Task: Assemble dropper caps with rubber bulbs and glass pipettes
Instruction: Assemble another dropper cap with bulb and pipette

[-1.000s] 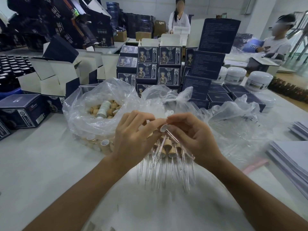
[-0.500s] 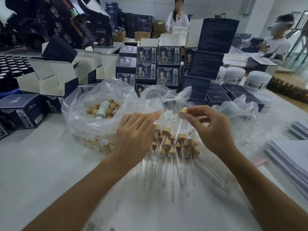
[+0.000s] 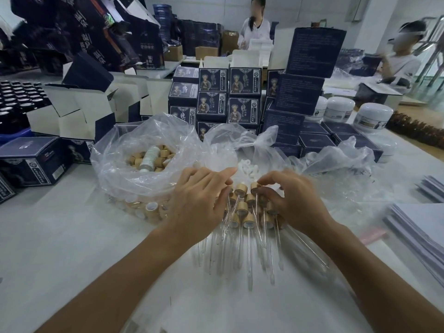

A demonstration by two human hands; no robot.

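My right hand (image 3: pixel 292 203) pinches a tan wooden dropper cap (image 3: pixel 255 186) atop the pile, pipette pointing near; left hand (image 3: pixel 200 203) lies open, fingers straight, beside it.

The left hand (image 3: pixel 199 200) hides part of the assembled droppers (image 3: pixel 242 212).

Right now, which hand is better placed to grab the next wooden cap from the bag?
Left. The left hand lies open beside the bag of wooden caps; the right hand is farther away.
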